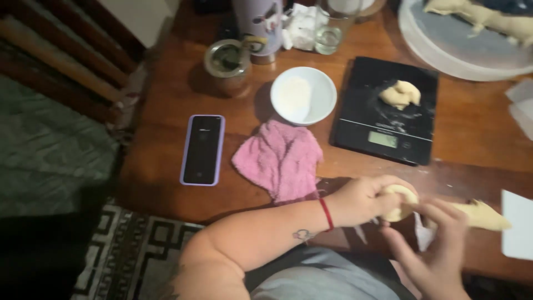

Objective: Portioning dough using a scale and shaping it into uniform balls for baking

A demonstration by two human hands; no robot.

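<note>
Two hands meet at about 5 o'clock in the view, over the near edge of the wooden table (166, 166). The left hand (363, 200) cups a pale dough ball (401, 201), fingers curled round it from the left, while the right hand (438, 244) comes in from below at 5 o'clock, its fingertips touching the ball's right side; the ball sits pressed between both, a grip that looks suited to rounding it. Just to the right, at 4 o'clock, a longer dough strip (483, 215) lies on the table, near at hand beside a white sheet (519, 225). A black scale (386, 111) stands at 2 o'clock with a small dough lump (401, 94) on its plate, probably put there to be weighed. Further off at 1 o'clock a round white tray (444, 55) carries more dough. A white bowl (303, 95) at 12 o'clock holds something pale, perhaps flour, and a pink cloth (280, 158) lies crumpled just below it, within easy reach for wiping. A phone (202, 149) rests flat at 10 o'clock, well apart from the dough; a metal cup (227, 64) and a glass (330, 33) stand at the far edge.
</note>
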